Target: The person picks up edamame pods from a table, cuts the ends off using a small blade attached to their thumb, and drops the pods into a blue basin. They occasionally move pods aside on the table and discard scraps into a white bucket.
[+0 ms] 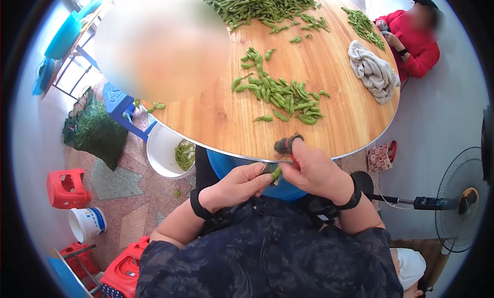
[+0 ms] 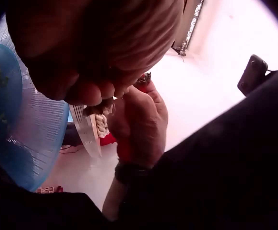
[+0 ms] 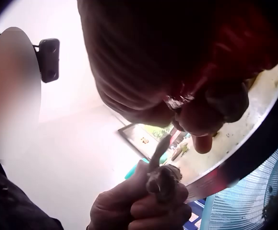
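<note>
Over there, both forearms slant inward, elbows bent, bringing the left hand [image 1: 239,184] and right hand [image 1: 319,169] close together in front of the body. The left thumb presses toward its curled fingers in a pinch. Just beside those fingertips, the right hand's fingers bend, their exact grip hard to make out.

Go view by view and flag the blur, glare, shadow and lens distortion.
Head view: fisheye bending, black corners, a smeared round patch over part of the table. Left wrist view: the left hand in deep shadow, the backdrop washed out. Right wrist view: the right hand backlit, a blurred oval at left.
</note>
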`<state>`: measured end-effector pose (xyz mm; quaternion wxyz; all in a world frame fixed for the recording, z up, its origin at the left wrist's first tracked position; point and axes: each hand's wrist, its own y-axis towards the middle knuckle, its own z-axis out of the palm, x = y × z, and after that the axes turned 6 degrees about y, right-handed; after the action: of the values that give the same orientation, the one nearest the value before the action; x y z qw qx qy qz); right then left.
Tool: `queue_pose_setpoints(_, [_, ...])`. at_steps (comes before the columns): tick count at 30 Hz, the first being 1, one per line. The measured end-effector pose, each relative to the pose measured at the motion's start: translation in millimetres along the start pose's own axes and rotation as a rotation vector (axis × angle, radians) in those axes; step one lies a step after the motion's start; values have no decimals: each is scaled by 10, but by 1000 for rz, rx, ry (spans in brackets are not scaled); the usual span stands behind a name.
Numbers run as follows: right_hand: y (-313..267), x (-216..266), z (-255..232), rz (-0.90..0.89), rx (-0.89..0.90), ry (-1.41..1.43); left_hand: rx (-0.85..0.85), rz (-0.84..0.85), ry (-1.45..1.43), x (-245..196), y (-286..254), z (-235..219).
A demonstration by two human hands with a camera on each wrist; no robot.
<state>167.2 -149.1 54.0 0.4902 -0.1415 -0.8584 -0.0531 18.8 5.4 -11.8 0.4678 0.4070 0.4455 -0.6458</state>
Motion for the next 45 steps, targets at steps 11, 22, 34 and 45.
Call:
queue_pose_setpoints(11, [-239, -107, 86, 340, 21, 762, -248, 232, 478, -87, 42, 166])
queue_pose_setpoints(22, [-275, -111, 80, 304, 78, 668, -343, 347, 1120, -106, 10, 168])
queue_pose_setpoints(34, [-256, -140, 177, 412, 184, 1253, 128, -144, -500, -22, 7, 115])
queue_pose_setpoints(45, [-271, -159, 264, 327, -50, 832, -233, 128, 432, -74, 23, 217])
